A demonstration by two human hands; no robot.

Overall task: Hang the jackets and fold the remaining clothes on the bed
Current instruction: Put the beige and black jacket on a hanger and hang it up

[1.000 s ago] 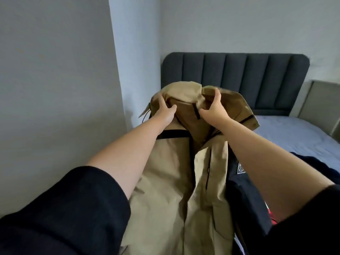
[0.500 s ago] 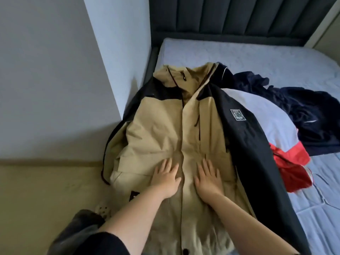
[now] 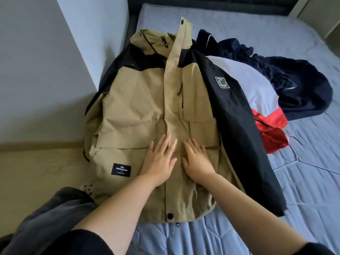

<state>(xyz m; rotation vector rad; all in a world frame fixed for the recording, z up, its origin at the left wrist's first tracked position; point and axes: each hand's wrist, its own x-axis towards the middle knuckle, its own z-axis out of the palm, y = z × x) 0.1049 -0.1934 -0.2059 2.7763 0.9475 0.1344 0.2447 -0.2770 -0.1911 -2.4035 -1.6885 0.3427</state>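
Observation:
A tan jacket with black shoulders and sleeves (image 3: 136, 107) lies face up on the left part of the bed, its hood toward the headboard. My left hand (image 3: 160, 159) and my right hand (image 3: 196, 159) rest flat on its front, side by side near the middle placket, fingers straight. Its black right sleeve with a square patch (image 3: 237, 122) stretches down the bed. To the right lie a white and red garment (image 3: 257, 92) and a crumpled navy garment (image 3: 294, 85).
The bed (image 3: 303, 172) has a pale blue quilted cover. A grey wall corner (image 3: 88, 43) stands close on the left, with a beige floor (image 3: 36, 168) beside the bed. The dark padded headboard (image 3: 220, 0) runs along the top.
The jacket went from held up by its collar to lying flat on the bed. Both hands let go and now press on its front. The flap has straightened since half a second ago.

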